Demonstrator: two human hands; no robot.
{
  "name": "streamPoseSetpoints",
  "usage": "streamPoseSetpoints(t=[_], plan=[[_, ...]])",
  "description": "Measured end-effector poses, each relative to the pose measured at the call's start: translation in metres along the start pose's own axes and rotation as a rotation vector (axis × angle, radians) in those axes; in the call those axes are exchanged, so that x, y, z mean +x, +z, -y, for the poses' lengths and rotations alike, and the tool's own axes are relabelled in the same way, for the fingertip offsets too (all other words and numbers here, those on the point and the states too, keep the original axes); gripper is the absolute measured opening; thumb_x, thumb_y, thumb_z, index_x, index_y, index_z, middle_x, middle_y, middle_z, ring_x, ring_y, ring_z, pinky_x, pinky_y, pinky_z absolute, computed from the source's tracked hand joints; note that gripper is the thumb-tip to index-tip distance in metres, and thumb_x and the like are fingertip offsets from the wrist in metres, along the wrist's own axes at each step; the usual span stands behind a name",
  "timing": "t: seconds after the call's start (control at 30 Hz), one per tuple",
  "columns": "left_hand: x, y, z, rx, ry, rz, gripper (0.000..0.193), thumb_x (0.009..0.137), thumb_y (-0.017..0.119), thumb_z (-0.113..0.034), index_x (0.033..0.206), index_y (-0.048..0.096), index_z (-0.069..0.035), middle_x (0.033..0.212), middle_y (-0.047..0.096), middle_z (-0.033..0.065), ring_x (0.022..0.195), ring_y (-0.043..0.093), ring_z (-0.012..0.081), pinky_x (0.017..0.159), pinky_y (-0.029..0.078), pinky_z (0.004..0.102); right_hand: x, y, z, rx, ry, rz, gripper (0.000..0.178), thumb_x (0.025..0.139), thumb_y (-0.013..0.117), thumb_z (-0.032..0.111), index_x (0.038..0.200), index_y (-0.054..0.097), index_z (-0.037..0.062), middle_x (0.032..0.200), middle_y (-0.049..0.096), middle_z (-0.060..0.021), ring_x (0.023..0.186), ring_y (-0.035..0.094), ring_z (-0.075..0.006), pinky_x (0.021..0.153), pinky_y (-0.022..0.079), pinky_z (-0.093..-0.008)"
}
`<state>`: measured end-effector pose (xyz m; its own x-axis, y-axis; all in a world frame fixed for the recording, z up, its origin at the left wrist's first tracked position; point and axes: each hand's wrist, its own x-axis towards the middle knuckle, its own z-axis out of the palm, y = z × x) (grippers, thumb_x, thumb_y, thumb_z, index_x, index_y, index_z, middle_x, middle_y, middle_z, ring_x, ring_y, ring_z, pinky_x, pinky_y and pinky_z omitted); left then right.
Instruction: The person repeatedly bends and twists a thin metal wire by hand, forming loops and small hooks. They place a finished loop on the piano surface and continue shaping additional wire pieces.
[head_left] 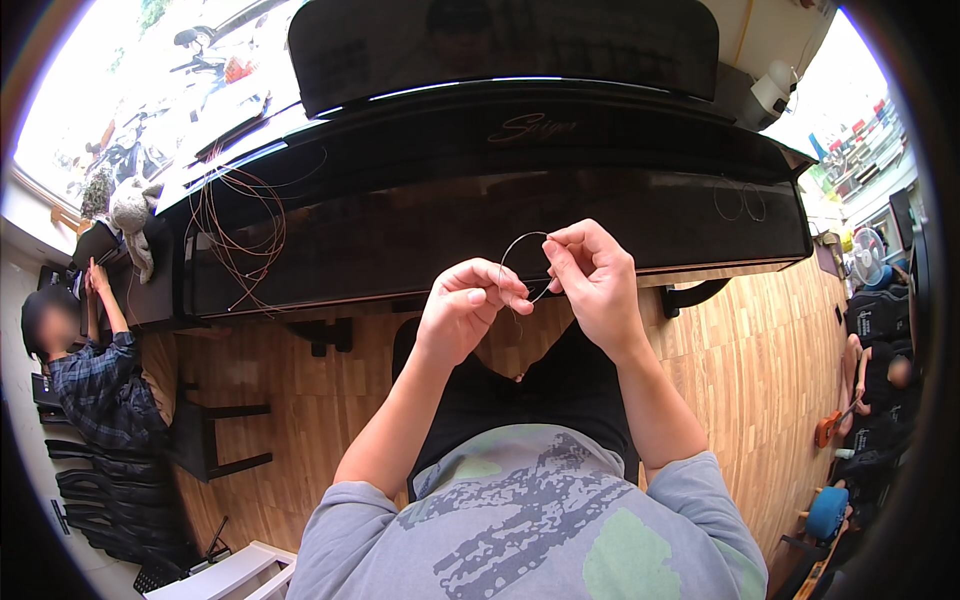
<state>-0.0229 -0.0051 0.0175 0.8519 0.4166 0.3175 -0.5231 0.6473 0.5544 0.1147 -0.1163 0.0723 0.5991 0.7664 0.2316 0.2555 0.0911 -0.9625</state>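
Observation:
Over the front edge of a black piano lid (380, 230), both of my hands work on a thin silvery guitar string (520, 237) bent into a small loop. My left hand (460, 308) pinches the loop's left side near the bottom, and a fine loose end hangs below the fingers. Thumb and forefinger of my right hand (600, 285) grip the loop's upper right side. Several copper-coloured strings (283, 225) lie loosely coiled on the lid to the left. At the lid's right end rests a thin coiled string (762, 205) in two small rings.
A person in a plaid shirt (110, 375) sits at the far left, beside a grey plush toy (130, 205). A white camera-like device (770, 95) stands at the back right. On the right are a fan (868, 250), a person with a small orange guitar (828, 430) and a blue stool (826, 513).

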Motion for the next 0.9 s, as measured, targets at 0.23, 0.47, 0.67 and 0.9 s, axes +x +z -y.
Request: streamPoseSetpoints(t=[0.23,0.47,0.67,0.9], plan=[[0.0,0.013,0.002,0.275,0.043,-0.131,0.023,0.085,0.066,-0.002,0.107,0.059,0.0,0.093,0.066,0.0091,0.087,0.068,0.0194,0.084,0.054,0.0317,0.003,0.002,-0.002,-0.135,-0.091,-0.071,0.007,0.089,0.063,0.005,0.084,0.059,0.0031,0.054,0.049,0.0009,0.049,0.042,-0.0047,0.045,0.033,-0.0234],[0.002,0.011,0.004,0.26,0.117,-0.196,0.009,0.088,0.063,-0.003,0.097,0.064,0.0,0.094,0.064,0.0079,0.087,0.068,0.0197,0.08,0.054,0.0306,0.003,0.005,0.001,-0.215,-0.157,-0.117,0.006,0.087,0.064,0.003,0.083,0.06,0.0039,0.055,0.051,-0.0021,0.047,0.044,-0.0074,0.044,0.034,-0.0247],[0.002,0.019,0.001,0.273,0.093,-0.27,0.01,0.093,0.058,-0.009,0.094,0.064,-0.002,0.098,0.067,0.0106,0.081,0.067,0.0182,0.078,0.053,0.0297,0.006,0.005,0.001,-0.278,-0.215,-0.123,0.006,0.086,0.064,0.003,0.083,0.06,0.0045,0.056,0.052,-0.0039,0.046,0.046,-0.0097,0.044,0.035,-0.0259],[0.0,0.007,0.002,0.251,0.044,-0.226,0.014,0.094,0.053,-0.012,0.096,0.062,-0.002,0.095,0.067,0.0126,0.092,0.066,0.0213,0.08,0.053,0.0316,0.008,0.004,0.001,-0.266,-0.181,-0.142,0.005,0.087,0.064,0.003,0.084,0.06,0.004,0.056,0.053,-0.003,0.047,0.047,-0.0088,0.044,0.035,-0.0254]])
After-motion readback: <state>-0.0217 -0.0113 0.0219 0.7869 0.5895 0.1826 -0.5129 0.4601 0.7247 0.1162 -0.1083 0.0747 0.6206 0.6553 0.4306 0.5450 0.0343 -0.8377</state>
